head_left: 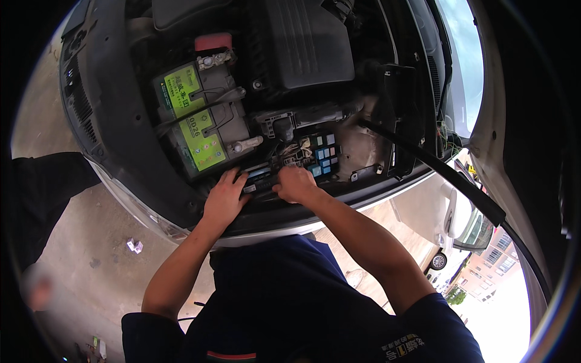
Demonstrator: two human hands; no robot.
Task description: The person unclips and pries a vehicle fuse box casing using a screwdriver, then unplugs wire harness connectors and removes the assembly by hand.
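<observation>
My left hand (224,196) rests on the near edge of the engine bay, at the left end of an uncovered fuse box (308,163). Its fingers are stretched out and slightly apart. My right hand (296,183) is curled over the middle of the box, fingers bent in and pressed together; whatever they grip is hidden beneath them. Blue and grey relays (325,158) sit just right of that hand. Beyond it lies a bundle of loose wires (296,152). Left of the box stands a car battery (200,121) with a green label.
A black engine cover (308,42) fills the far middle. The bonnet prop rod (436,166) slants across the right side. Another person's dark sleeve (48,193) shows at far left. A small pale box (134,245) lies on the ground. Another car (439,212) stands at right.
</observation>
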